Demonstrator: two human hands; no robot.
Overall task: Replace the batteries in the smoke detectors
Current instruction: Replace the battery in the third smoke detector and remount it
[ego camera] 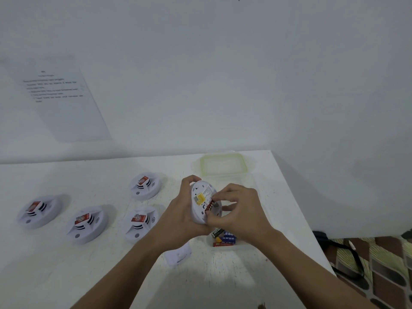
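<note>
the left hand (pixel 182 211) grips the upturned smoke detector (pixel 200 195) above the table (pixel 66 264); the right hand (pixel 239 210) pinches a red battery (pixel 210 206) at its 4 o'clock edge. loose batteries (pixel 224 238) lie at 6 o'clock of it, four other detectors (pixel 88 224) at 9 o'clock.

Cool, even, dimmish light — soft shadows, slight blur, wide-angle bending.

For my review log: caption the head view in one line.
Left hand holds a detector; right hand pinches a red battery at its back; four detectors lie nearby.
</note>
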